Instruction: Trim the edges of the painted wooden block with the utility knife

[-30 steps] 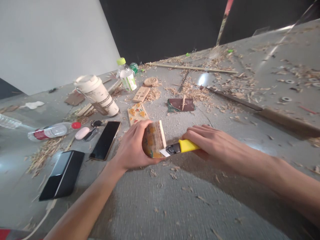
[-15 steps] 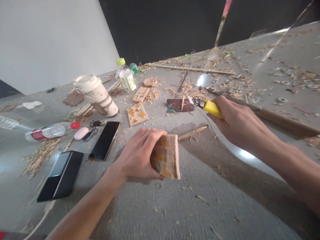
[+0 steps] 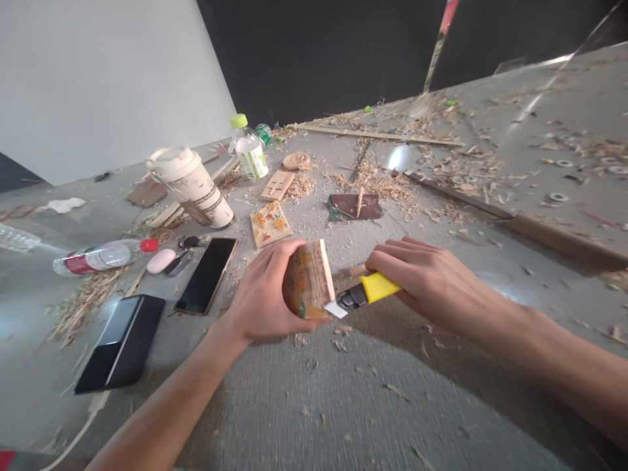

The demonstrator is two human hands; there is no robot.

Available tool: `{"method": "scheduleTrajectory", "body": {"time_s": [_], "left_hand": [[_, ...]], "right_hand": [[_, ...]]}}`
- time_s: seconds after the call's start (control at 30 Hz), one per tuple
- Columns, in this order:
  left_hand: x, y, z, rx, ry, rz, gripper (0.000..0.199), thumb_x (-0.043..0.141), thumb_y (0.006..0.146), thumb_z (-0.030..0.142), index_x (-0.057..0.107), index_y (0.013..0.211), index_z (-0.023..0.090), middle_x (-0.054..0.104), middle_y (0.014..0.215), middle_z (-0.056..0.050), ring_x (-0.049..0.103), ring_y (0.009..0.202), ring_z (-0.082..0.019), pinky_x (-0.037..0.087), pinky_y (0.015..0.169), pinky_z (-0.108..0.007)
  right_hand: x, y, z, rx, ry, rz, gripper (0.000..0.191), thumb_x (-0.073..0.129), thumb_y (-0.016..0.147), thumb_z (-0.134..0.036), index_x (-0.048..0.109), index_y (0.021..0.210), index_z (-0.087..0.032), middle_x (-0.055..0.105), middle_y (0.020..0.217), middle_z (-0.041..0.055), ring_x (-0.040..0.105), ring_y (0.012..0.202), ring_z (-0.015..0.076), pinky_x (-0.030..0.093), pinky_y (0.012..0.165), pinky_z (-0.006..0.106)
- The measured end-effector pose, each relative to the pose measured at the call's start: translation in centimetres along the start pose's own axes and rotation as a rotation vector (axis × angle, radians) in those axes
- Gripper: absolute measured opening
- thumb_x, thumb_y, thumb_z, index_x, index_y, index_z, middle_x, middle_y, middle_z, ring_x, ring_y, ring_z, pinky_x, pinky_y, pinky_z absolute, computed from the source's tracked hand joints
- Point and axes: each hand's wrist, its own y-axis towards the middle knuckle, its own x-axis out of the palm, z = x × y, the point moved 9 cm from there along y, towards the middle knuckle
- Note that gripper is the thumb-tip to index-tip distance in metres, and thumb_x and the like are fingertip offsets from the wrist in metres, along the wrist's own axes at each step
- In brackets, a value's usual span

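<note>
My left hand (image 3: 267, 288) grips a painted wooden block (image 3: 309, 278), its thumb below and fingers over the top. The block is tilted, with its pale edge facing right. My right hand (image 3: 422, 271) is closed around a yellow utility knife (image 3: 380, 286). The knife's bare blade meets the lower right corner of the block. Behind the right hand's fingertips lies a wooden-handled tool (image 3: 358, 269), mostly hidden. A painted wooden tile (image 3: 270, 224) rests beyond the left hand, and a dark red and green cloth piece (image 3: 354, 207) lies farther right.
On the left are a black phone (image 3: 206, 275), a dark folded device (image 3: 120, 343), a lidded cup (image 3: 193, 186) and a red-capped bottle (image 3: 105, 256). A green-capped bottle (image 3: 249, 149) stands behind. Wood shavings (image 3: 383, 180) and a long tool (image 3: 564, 242) lie at right.
My right hand has come down and left, bringing the knife blade from above the cloth piece to the block. My left hand has shifted the block slightly up and left.
</note>
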Motion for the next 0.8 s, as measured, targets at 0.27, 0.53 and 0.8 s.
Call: {"method": "scheduleTrajectory", "body": {"time_s": [0.27,0.53,0.8], "left_hand": [[3.3,-1.1,6.1,0.392,-0.198,-0.268,0.104,0.091,0.061,0.061,0.044,0.146,0.024,0.072,0.127,-0.014,0.071,0.112,-0.035,0.058,0.100,-0.051],[0.4,0.0,-1.5,-0.041,-0.003,0.026,0.099,0.091,0.065,0.061,0.044,0.144,0.025,0.066,0.138,-0.018,0.068,0.123,-0.041,0.058,0.102,-0.059],[-0.2,0.0,-0.8,-0.048,0.004,0.057,0.099,0.091,0.063,0.062,0.045,0.144,0.026,0.066,0.138,-0.016,0.067,0.126,-0.039,0.057,0.107,-0.057]], "right_hand": [[-3.7,-2.3,8.3,0.636,-0.250,0.185,0.009,0.057,0.100,-0.031,0.053,0.097,-0.024,0.062,0.075,0.0042,0.043,0.055,0.0159,0.028,0.053,0.031],[-1.1,-0.8,1.9,0.175,-0.066,0.102,0.008,0.054,0.093,-0.016,0.056,0.092,-0.023,0.064,0.079,0.0027,0.057,0.065,0.0167,0.030,0.055,0.029],[0.4,-0.5,1.2,0.070,0.028,0.003,0.011,0.052,0.099,-0.014,0.051,0.093,-0.023,0.060,0.080,0.0016,0.054,0.070,0.0168,0.031,0.061,0.031]]}}
